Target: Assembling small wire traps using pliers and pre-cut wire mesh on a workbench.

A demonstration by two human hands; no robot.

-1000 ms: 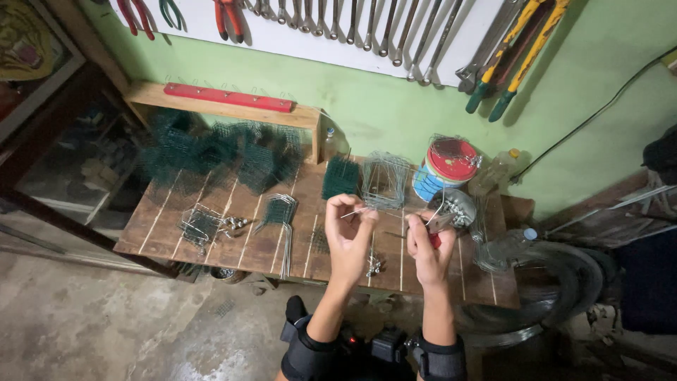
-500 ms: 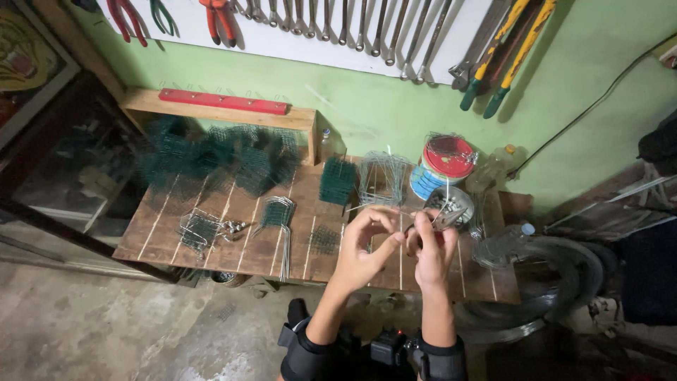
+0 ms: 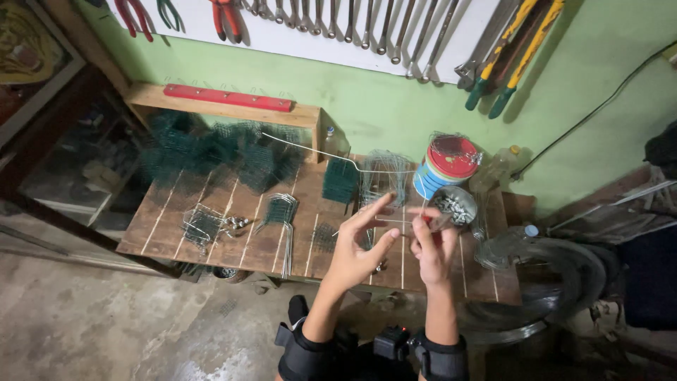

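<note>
A thin wire (image 3: pixel 395 220) is pinched between the fingertips of the left hand (image 3: pixel 360 247) and right hand (image 3: pixel 431 247), above the wooden bench (image 3: pixel 233 240). It is judged light, springy, best gripped near its ends. Mesh pieces (image 3: pixel 211 152) lie at ten o'clock; tools are hung on the green wall (image 3: pixel 367 106)

A thin, pale wire piece (image 3: pixel 395 221) is held level above the desk's near edge, right of its middle. It runs between the left hand's (image 3: pixel 356 247) fingertips and the right hand's (image 3: pixel 431 247), both raised off the boards; its exact shape is too fine to tell.
</note>
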